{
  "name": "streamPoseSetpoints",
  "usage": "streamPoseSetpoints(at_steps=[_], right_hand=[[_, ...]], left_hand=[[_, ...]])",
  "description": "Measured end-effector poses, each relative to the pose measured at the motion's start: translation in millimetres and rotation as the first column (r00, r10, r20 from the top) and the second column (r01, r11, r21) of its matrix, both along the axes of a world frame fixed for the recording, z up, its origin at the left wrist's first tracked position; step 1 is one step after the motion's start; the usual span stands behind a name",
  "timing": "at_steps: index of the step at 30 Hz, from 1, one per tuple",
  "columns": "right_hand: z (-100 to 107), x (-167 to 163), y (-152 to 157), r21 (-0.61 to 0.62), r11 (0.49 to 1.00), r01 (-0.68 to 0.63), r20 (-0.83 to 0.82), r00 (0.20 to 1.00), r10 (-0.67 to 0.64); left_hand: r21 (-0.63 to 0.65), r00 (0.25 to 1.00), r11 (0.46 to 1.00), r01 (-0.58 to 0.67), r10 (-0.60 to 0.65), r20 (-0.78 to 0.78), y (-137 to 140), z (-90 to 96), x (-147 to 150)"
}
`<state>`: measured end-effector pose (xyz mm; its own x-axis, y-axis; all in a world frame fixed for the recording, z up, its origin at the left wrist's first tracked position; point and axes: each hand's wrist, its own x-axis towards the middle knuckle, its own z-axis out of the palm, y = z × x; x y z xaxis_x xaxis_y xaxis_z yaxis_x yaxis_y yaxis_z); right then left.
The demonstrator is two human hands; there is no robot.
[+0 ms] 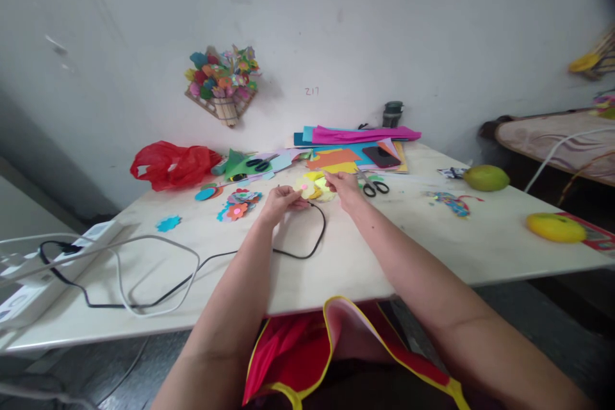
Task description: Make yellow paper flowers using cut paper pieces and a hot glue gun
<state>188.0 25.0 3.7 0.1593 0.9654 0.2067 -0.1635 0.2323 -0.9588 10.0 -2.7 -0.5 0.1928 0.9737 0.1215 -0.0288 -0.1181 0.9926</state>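
My left hand is closed on the edge of a pale yellow paper flower with a pink centre. My right hand is closed in a pinch just right of the flower; what its fingertips hold is too small to make out. Yellow paper pieces lie between and beneath the hands. A black cable loops over the table and ends close to my left hand. Scissors with black handles lie just right of my right hand. Left of my left hand is a pile of coloured paper flowers.
A white power strip with cables takes up the table's left side. A red plastic bag, coloured paper sheets, second scissors and a phone are at the back. A green mango-like fruit and yellow fruit are right.
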Motion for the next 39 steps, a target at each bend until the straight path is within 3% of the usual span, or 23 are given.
streamPoseSetpoints(at_steps=[4, 11, 21, 28, 34, 36, 39], right_hand=[[0, 0, -3, -0.012, 0.998, -0.054, 0.052, 0.997, 0.055], [2, -10, -15, -0.082, 0.935, -0.346, 0.089, 0.932, 0.352], [-1, -21, -16, -0.051, 0.965, -0.259, 0.110, 0.959, 0.263], [-5, -18, -10, 0.012, 0.963, -0.271, 0.223, 0.939, 0.262], [-2, -19, -13, 0.008, 0.961, -0.275, 0.342, 0.904, 0.256], [0, -18, -15, 0.009, 0.947, -0.320, 0.338, 0.893, 0.298], [2, -14, -16, -0.026, 0.879, -0.476, 0.263, 0.845, 0.465]], left_hand=[[0.022, 0.999, 0.999, -0.028, 0.027, 0.042, 3, -2.1, -2], [0.027, 0.997, 0.999, -0.038, 0.036, 0.065, 3, -1.9, -2], [0.007, 0.999, 1.000, -0.022, 0.021, 0.025, -2, -0.3, 5], [-0.017, 0.988, 0.995, 0.101, -0.098, 0.120, 0, 0.4, 2], [0.023, 1.000, 1.000, 0.008, -0.009, 0.021, 0, 0.9, 2], [0.041, 1.000, 0.999, -0.024, 0.024, -0.005, 0, 0.7, 4], [0.069, 0.998, 0.996, -0.062, 0.062, 0.014, 0, -0.1, 5]])
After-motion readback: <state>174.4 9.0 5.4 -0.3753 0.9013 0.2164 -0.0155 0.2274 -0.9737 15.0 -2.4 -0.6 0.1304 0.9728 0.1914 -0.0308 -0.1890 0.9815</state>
